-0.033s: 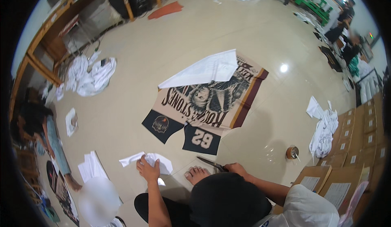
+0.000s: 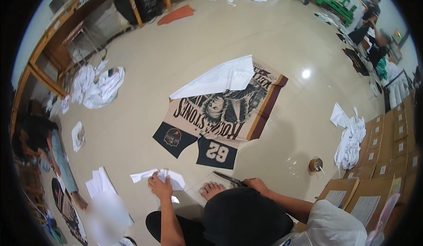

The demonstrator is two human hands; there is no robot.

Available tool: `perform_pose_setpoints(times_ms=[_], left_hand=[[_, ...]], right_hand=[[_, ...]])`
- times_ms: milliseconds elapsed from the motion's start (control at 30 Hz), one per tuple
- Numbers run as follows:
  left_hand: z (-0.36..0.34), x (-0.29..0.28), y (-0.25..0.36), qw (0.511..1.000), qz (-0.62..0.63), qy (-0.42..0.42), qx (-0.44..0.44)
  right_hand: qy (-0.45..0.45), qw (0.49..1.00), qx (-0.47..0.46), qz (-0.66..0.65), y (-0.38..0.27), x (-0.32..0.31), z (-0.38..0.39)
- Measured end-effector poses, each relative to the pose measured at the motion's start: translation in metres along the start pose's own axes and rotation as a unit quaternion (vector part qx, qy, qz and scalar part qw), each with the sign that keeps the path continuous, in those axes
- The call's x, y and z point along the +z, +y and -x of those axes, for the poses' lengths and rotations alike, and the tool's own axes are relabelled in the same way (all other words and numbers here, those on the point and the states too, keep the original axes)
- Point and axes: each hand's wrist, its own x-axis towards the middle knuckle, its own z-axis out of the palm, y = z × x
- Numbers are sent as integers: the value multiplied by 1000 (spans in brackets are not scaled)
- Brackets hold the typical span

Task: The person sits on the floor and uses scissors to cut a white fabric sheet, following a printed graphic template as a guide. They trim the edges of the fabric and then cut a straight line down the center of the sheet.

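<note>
The right hand [image 2: 255, 186] grips the scissors [image 2: 227, 177], blades pointing leftward. The left hand [image 2: 160, 186] bends over a white cloth [image 2: 177, 181]; whether it pinches it, I cannot tell. Beyond both hands lies the printed shirt [image 2: 233, 113]; far beyond the left hand, an orange cloth [image 2: 177, 15].

A brown bowl [image 2: 313, 165] stands on the tiled floor [image 2: 141, 43], right of the right fingers [image 2: 247, 183]. Cardboard boxes [image 2: 388, 138] are stacked farther right of those fingers. A green machine [image 2: 334, 2] stands far ahead and to their right. An orange cloth [image 2: 177, 15] lies far ahead of the left fingers [image 2: 154, 181]. A person in jeans [image 2: 62, 158] sits left of the left fingers.
</note>
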Motion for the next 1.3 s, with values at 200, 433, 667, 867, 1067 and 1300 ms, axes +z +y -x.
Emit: perform_pose_setpoints(times_ms=[200,433,667,867,1067,1300], left_hand=[[-5,22,-35,980,193,29,-36],[11,17,22,938,346,26,21],[45,39,120,935,295,-116,162],[100,75,170,876,330,-307,172],[105,68,243,801,384,-380,257],[49,67,190,947,57,-102,300]], right_hand=[[22,999,7,27,15,3,26],[17,984,-60,166,26,18,32],[-59,982,-66,166,16,20,11],[59,994,-27,-83,2,-18,12],[74,862,196,-462,45,-65,-8],[712,524,274,-378,245,-314,114]])
